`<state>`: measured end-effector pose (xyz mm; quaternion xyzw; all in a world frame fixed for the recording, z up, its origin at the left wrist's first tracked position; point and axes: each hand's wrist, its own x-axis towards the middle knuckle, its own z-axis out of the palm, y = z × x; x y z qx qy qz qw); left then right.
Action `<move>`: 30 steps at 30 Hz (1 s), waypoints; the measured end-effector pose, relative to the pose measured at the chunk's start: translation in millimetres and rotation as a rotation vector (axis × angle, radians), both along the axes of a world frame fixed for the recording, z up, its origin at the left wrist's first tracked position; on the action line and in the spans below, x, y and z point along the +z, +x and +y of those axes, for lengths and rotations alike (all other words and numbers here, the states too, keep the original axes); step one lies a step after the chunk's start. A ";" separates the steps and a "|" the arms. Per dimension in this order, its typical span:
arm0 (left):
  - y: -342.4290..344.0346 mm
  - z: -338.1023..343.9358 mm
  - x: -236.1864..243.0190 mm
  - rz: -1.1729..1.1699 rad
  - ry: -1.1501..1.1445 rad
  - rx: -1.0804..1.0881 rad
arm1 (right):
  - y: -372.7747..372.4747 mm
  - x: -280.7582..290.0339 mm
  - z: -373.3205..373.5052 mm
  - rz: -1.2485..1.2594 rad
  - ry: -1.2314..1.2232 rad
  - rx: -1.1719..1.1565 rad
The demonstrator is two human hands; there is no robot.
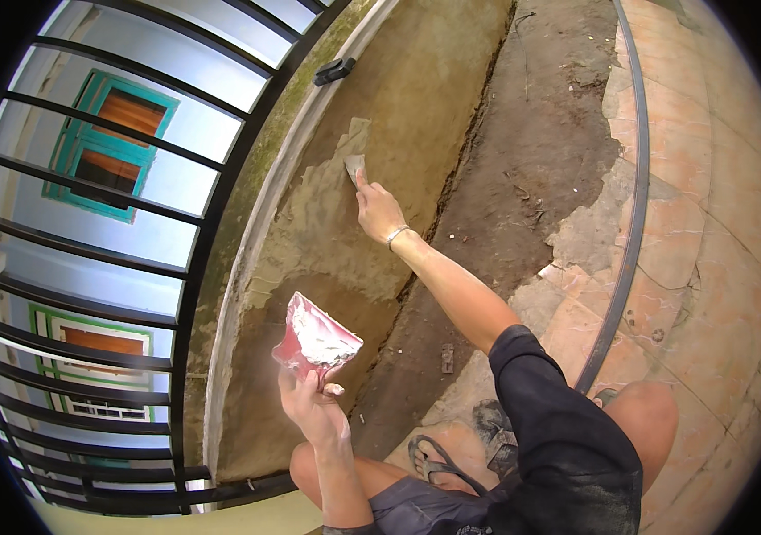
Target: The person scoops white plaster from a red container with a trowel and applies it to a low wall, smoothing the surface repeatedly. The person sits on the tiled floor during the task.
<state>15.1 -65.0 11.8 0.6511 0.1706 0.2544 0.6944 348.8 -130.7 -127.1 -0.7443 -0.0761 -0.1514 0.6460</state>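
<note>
My left hand (309, 401) grips a pink scraper (296, 343) heaped with white paste (323, 332), held low in the middle of the view. Higher up, my right hand (378, 212) holds a putty knife (353, 166), its blade against the stained concrete wall (416, 80). A lighter, rough smeared patch (304, 218) spreads over the wall below and left of the blade.
Black railing (86, 227) runs along the left. A dark object (333, 71) sits on the wall's pale ledge (260, 205). A dirt trench (523, 134) borders broken tiles (683, 178), crossed by a long metal bar (637, 214). My knees and sandalled foot are at the bottom.
</note>
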 end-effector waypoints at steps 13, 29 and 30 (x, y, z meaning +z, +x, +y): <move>-2.1 0.9 -1.6 0.003 -0.029 0.006 | 11.1 -8.4 -25.1 0.152 -0.185 0.123; -4.1 27.7 7.5 0.058 -0.043 -0.005 | 10.6 40.2 -36.7 0.146 -0.097 0.214; -3.8 27.5 7.5 0.044 -0.064 -0.008 | 20.1 42.7 -39.3 0.140 -0.048 0.132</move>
